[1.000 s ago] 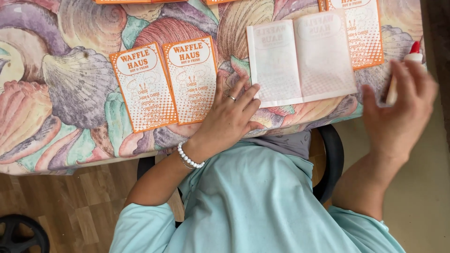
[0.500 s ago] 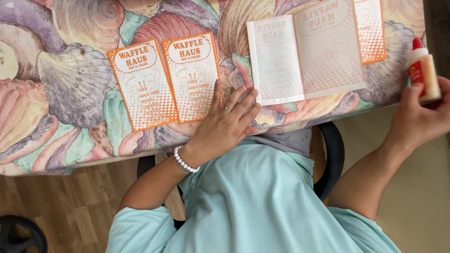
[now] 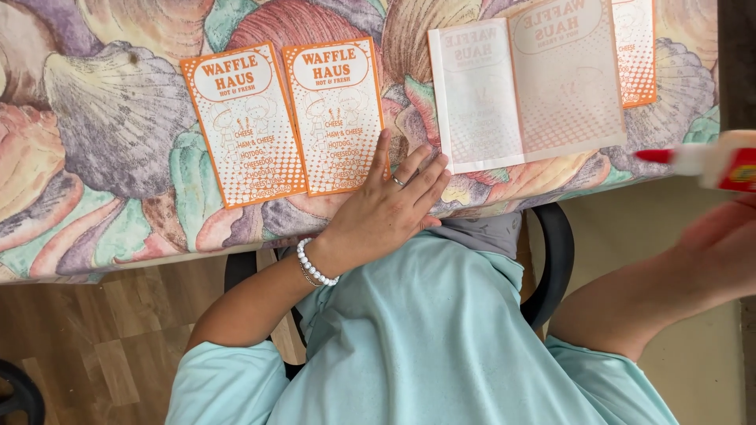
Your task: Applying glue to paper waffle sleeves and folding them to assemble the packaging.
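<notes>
My left hand (image 3: 394, 206) lies flat on the table edge, fingers spread, its fingertips touching the lower corner of an orange and white paper bag (image 3: 335, 114). A second matching bag (image 3: 244, 122) lies just left of it. My right hand (image 3: 720, 244) is blurred at the right edge, off the table, and holds a glue bottle (image 3: 713, 164) with a red tip pointing left. An unfolded white paper sheet (image 3: 524, 83), printed side down, lies on the table between the two hands.
The table is covered by a cloth with large seashell prints (image 3: 102, 118). Another orange bag (image 3: 636, 51) pokes out behind the unfolded sheet. I sit on a black chair (image 3: 551, 260) over a wood floor (image 3: 102, 346).
My right hand has lifted the glue bottle off the table's right end and tipped it sideways, nozzle to the left. The left hand has stayed flat in place.
</notes>
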